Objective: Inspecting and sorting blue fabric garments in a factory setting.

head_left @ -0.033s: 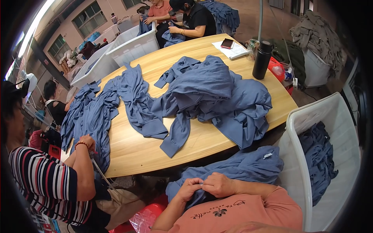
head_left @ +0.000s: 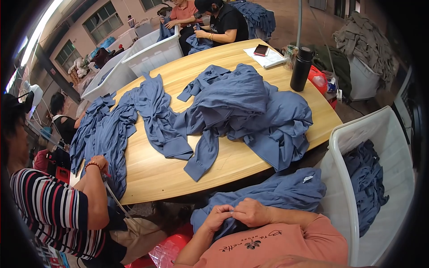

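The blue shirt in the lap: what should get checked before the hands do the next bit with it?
1. Both hands on the blue shirt: ok; left hand and right hand meet on it.
2. Fold pinched tight by the fingers: cannot tell, too small.
3. Shirt off the floor: cannot tell, its lower edge is hidden.
4. White bin close by on the right: ok, some blue cloth already inside.
5. More shirts in the pile on the wooden table: ok.
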Motion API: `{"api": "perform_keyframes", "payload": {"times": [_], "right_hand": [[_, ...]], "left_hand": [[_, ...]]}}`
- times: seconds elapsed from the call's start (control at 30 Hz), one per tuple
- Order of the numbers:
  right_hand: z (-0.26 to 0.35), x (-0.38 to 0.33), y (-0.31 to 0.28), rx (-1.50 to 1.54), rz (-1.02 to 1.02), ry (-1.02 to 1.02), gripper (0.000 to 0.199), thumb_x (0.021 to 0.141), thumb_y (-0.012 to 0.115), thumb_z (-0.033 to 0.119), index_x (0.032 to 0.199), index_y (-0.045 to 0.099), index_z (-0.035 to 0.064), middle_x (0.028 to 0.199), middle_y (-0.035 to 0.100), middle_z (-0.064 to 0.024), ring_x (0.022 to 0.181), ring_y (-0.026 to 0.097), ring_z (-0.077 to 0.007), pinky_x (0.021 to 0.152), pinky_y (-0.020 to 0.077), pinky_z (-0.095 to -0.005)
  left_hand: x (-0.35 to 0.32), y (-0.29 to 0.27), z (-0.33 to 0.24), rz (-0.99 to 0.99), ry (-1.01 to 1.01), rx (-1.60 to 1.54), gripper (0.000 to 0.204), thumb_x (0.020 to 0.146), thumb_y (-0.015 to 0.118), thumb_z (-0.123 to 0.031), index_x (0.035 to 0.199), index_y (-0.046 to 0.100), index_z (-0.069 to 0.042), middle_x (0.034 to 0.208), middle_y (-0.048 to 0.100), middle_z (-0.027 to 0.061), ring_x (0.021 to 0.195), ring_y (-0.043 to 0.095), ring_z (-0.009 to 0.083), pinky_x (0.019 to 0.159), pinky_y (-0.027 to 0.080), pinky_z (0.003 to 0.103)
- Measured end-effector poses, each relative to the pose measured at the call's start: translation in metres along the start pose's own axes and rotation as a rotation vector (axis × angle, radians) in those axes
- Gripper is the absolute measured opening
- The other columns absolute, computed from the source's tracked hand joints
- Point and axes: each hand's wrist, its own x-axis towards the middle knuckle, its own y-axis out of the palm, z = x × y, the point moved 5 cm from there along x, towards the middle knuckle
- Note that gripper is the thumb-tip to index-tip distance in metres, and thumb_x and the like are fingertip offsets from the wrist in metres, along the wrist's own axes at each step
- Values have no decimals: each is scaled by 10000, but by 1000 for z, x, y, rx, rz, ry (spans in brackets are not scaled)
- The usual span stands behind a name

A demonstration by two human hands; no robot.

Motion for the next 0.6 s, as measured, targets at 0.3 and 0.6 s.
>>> {"api": "perform_keyframes", "payload": {"times": [0.3,0.6], "right_hand": [[-3,-4,1,-46,-54,41,104,640,588,65,740,559,68,651,467,-15,579,480,-166,536,345,-296],[-11,2,-1,47,-77,132,93,662,576,61,747,537,64,715,498,-19,675,506,-182,607,345,-313]], "left_hand": [[1,-3,7,-111,68,5,83,827,555,-50,826,626,-8,779,591,-22,711,496,35,654,394,173],[-2,-2,3,-134,154,-13,71,813,573,-27,857,622,-1,793,599,-12,715,504,35,653,397,162]]}}
